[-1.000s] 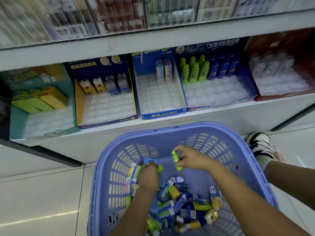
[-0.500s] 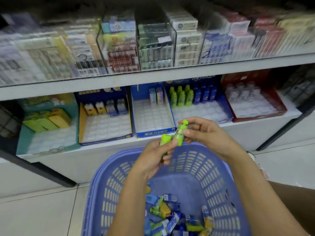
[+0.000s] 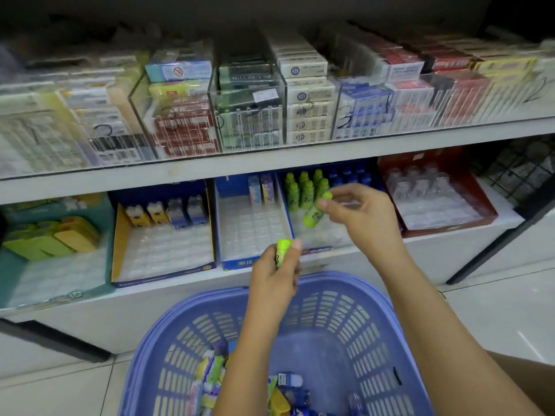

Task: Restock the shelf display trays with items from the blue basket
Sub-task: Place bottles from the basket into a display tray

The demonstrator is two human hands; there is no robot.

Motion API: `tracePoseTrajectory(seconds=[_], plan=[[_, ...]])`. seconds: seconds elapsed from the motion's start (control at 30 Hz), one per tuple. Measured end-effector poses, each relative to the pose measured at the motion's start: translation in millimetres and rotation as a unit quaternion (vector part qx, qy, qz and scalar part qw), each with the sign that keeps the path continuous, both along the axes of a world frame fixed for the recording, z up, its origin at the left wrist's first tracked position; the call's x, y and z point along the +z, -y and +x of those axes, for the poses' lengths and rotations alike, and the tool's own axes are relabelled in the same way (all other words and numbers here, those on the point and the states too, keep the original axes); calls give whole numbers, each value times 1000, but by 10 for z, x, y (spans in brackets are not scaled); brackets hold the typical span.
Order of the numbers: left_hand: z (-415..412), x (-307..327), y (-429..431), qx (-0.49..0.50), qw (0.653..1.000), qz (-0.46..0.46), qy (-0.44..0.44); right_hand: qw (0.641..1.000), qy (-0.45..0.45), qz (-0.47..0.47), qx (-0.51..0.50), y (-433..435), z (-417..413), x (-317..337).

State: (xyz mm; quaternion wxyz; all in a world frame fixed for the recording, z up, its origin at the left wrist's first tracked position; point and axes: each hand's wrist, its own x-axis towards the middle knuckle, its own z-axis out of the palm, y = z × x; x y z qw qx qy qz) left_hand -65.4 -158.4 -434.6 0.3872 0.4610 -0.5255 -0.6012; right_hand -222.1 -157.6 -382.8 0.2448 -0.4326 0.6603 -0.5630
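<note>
White laminate shelving [image 3: 270, 163] fills the view, its upper deck packed with cartons [image 3: 303, 67] behind clear acrylic dividers [image 3: 246, 115], its lower deck carrying a row of display trays. Below sits the blue basket [image 3: 345, 325], with mixed small packets [image 3: 216, 373] lying loose in its bottom. The blue tray [image 3: 330, 232] right of centre has standing green bottles [image 3: 303, 187] and blue bottles [image 3: 348, 175] at the back, and bare clear pockets in front. The right hand [image 3: 363, 211] hovers over those pockets, pinching a tilted green bottle [image 3: 312, 219] between thumb and fingertips. The left hand [image 3: 273, 280], above the basket's far rim, grips a second green bottle [image 3: 282, 250] upright, cap upward. These look light: stiff plastic with a smooth, probably slippery skin. They are best held round the body beneath the cap and seated base-first in a pocket. Readable writing is thin: a handwritten 3 [image 3: 342, 117] and 2 [image 3: 537, 91] on the dividers, the characters 解压 [image 3: 243, 262] on the front lip of the middle tray [image 3: 255, 226], and a black 2-like mark on the green bottles
</note>
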Motion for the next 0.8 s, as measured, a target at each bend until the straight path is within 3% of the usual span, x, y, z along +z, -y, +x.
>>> tracePoseTrajectory(seconds=[0.13, 0.27, 0.43, 0.73, 0.8], plan=[[21, 98, 60, 10, 981, 136, -139, 996, -87, 17, 19, 452, -51, -159], [88, 158, 129, 32, 969, 156, -189, 987, -145, 50, 46, 664, -68, -345], [146, 148, 160, 42, 976, 125, -175, 976, -196, 78, 58, 748, -91, -401], [218, 149, 51, 70, 997, 4, -45, 936, -290, 185, 68, 797, -31, -193], [237, 159, 36, 74, 996, -40, -25, 946, -281, 159, 36, 662, -15, -101]])
